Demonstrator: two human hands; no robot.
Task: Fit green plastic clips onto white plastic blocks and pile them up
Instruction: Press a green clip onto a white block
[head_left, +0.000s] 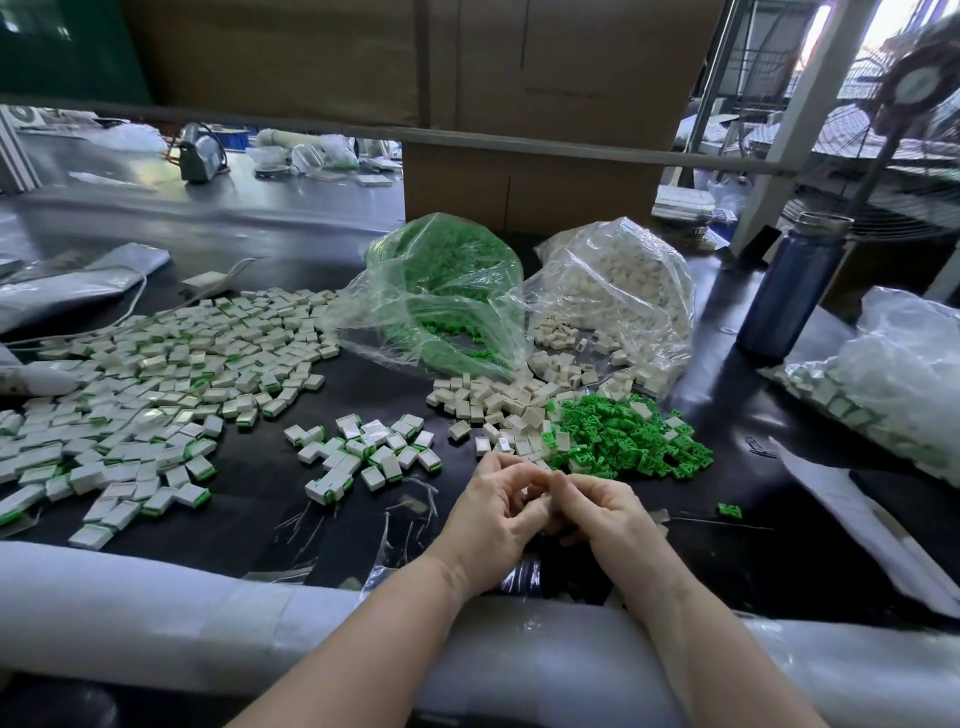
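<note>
My left hand (493, 512) and my right hand (597, 512) meet at the table's near middle, fingers curled together round a small piece that they mostly hide. Just beyond them lie a heap of loose green clips (628, 441) and a scatter of bare white blocks (498, 402). A small pile of fitted blocks (363, 452) sits to the left of my hands. A much wider spread of fitted blocks (156, 374) covers the left of the table. One stray green clip (729, 511) lies to the right.
An open bag of green clips (441, 291) and a bag of white blocks (618, 291) stand behind the heaps. A blue bottle (789, 286) stands at the right, with a bag of finished pieces (883, 384) beside it. Cardboard boxes (524, 192) rise at the back. White foam padding (156, 613) lines the near edge.
</note>
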